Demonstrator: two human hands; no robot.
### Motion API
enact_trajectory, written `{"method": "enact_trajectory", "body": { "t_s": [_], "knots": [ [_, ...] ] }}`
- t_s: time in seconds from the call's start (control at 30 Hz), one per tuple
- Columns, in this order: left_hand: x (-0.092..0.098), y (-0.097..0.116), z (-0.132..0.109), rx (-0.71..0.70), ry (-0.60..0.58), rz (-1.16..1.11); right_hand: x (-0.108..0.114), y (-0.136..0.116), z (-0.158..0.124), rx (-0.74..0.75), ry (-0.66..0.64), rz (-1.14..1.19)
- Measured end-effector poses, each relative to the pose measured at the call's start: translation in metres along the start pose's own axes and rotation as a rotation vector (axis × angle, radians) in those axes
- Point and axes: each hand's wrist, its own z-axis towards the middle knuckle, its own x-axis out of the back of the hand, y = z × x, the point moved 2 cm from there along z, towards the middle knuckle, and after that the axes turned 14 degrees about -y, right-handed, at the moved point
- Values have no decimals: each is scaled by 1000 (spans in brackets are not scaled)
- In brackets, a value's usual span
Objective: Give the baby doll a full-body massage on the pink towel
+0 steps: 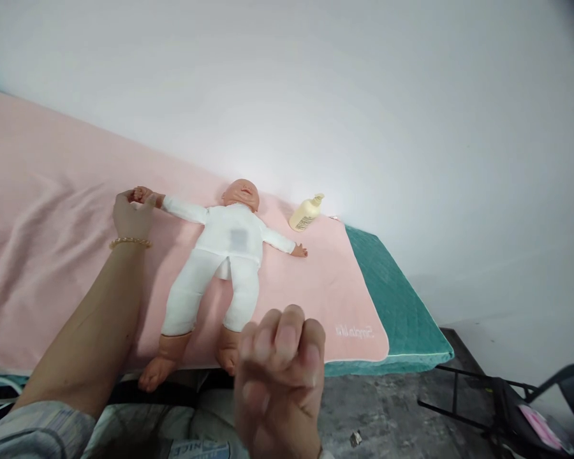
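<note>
A baby doll (234, 239) in a white top and trousers lies on its back on a pink blanket (325, 299), arms spread and feet toward me. My left hand (132, 213), with a bracelet at the wrist, grips the doll's hand at the left, thumb on one side and fingers on the other. Close to the camera, my right hand (280, 376) is raised in front of the doll's feet with its palm side toward me. Its fingers are curled into a loose fist, and nothing shows in them. It partly hides one of the doll's feet.
A cream pump bottle (307, 213) leans on the blanket right of the doll's head, near the white wall (411, 127). The blanket covers a green padded bed (387, 287). A black chair (536, 414) with a pink item stands on the grey floor (377, 414) at the lower right.
</note>
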Motion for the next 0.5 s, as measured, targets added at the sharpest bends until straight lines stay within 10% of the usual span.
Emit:
{"method": "enact_trajectory", "body": {
  "t_s": [0.1, 0.23, 0.33, 0.5],
  "knots": [
    [2, 6, -3, 4, 24, -113, 17, 32, -18, 33, 100, -37],
    [6, 12, -9, -28, 59, -309, 16, 81, -89, 112, -188, -446],
    [6, 11, -10, -49, 58, -433, 12, 115, -132, 45, -158, -615],
    [-1, 6, -4, -186, -15, -627, 4, 139, -146, -6, -133, -716]
  ]
}}
